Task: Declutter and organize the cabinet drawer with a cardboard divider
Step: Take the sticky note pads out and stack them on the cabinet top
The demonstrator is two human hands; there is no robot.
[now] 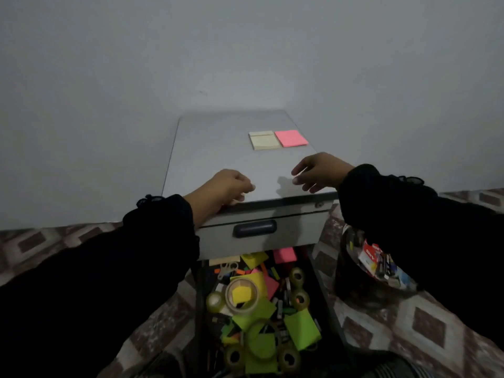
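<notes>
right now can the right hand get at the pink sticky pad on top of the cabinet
Probably yes: the right hand hovers open over the cabinet top, just short of the pink sticky pad, with only bare surface between them.

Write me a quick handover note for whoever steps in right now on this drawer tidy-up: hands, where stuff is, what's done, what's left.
Left hand: fingers curled, resting at the cabinet top's front edge; holds nothing visible.
Right hand: open, hovering over the top.
Done: yellow sticky pad and pink sticky pad set side by side on top.
Left: the open lower drawer is still a jumble of tape rolls, green and yellow notes and clips. No cardboard divider in view. A dark bin with packets sits to the right.
</notes>
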